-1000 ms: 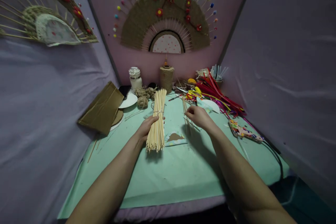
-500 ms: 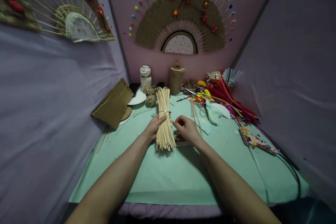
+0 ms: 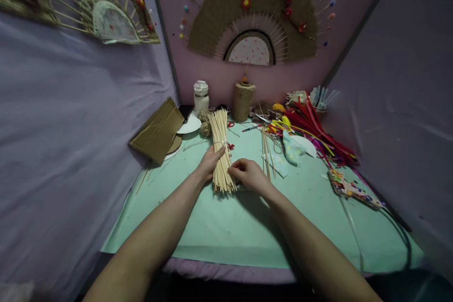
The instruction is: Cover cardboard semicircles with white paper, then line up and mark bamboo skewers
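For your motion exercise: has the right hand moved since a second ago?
Yes. The right hand went left, from the loose sticks to the stick bundle.

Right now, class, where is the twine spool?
The twine spool stands upright at the table's back edge, against the pink wall, right of the white jar and behind the stick bundle.

Twine spool [image 3: 242, 101], white jar [image 3: 201, 96], red pipe cleaners [image 3: 318, 133], folded cardboard [image 3: 157, 130], yellow-handled scissors [image 3: 277, 126] along the table's [image 3: 226, 236] far side.
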{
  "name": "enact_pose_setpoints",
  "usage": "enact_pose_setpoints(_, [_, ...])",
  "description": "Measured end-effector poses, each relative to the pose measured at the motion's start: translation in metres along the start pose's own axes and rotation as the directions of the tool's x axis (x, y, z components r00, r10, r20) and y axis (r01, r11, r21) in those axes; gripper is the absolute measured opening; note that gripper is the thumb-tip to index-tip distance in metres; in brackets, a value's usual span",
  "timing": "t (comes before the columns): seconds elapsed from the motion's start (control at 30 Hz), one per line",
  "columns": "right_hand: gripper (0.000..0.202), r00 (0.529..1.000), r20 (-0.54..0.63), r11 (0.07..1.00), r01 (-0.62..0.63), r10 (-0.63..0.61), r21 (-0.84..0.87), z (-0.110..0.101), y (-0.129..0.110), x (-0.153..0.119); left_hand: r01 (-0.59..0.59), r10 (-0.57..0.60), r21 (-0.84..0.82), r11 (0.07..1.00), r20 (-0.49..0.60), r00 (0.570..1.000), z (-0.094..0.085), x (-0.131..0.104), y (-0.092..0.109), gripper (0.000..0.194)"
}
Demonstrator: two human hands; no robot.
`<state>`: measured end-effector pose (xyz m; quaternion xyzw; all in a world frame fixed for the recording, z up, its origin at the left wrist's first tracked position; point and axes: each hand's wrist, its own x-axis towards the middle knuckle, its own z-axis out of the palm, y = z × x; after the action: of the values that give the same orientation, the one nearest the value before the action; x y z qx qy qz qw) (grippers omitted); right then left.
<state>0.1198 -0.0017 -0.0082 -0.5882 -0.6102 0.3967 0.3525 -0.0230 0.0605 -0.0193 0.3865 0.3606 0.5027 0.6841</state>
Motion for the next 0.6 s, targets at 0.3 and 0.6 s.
enact_pose_setpoints(0.3, [0.025,0.987,0.1,0.988,-0.133,0.125,0.084,0.009,-0.005,0.007,-0.031,0.033,0.068,0.997,-0.03,0.999,0.001,0.001,-0.007,0.053])
enact_pose_setpoints(0.6, [0.014,0.96,0.184,0.977,-0.214,0.21,0.001,0.013,-0.03,0.018,-0.007,0.011,0.047,0.999,-0.077,0.997,-0.006,0.006,0.001,0.048])
